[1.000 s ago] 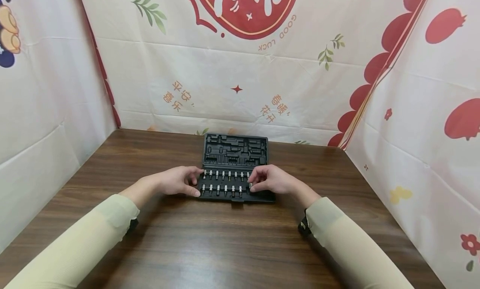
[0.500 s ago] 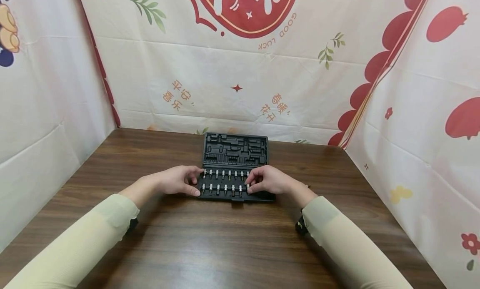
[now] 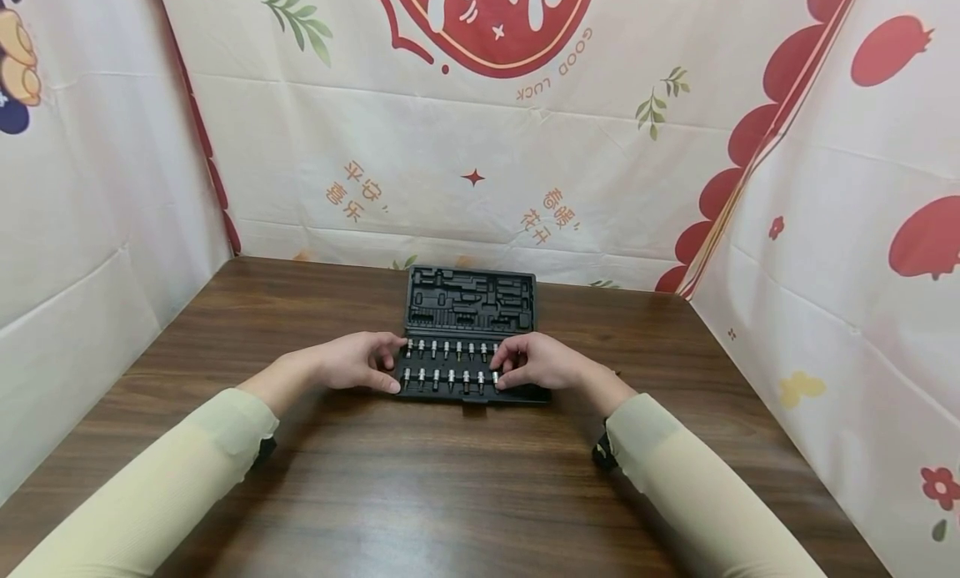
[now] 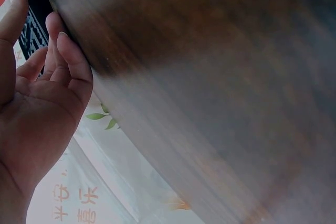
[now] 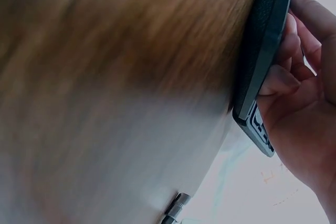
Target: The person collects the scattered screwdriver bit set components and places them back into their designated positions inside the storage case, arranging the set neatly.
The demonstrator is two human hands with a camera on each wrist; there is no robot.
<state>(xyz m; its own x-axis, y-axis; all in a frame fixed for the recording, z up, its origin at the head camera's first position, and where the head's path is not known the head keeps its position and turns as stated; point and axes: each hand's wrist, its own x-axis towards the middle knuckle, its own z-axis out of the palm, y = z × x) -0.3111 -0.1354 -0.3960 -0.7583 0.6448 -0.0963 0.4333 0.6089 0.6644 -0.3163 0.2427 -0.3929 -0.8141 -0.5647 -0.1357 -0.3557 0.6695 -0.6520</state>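
A black plastic case (image 3: 472,303) lies unfolded on the table in the head view, lid to the back. Two rows of silver bit sockets (image 3: 452,378) stand in its front half. My left hand (image 3: 351,361) holds the case's left side, thumb at the front corner and index finger by the back row's end. With thumb and fingers, my right hand (image 3: 547,363) pinches a bit socket (image 3: 496,379) at the right end of the front row. This hand covers the case's right part. In the right wrist view the little fingers sit beside the case's edge (image 5: 257,61).
A loose bit socket (image 5: 177,206) lies on the table in the right wrist view, mostly hidden behind the right wrist in the head view. The brown wooden table (image 3: 420,486) is bounded by printed cloth (image 3: 450,144) at the back and sides.
My right hand has shifted slightly left with the bit socket, towards the front row. My left hand and the case have stayed in place.
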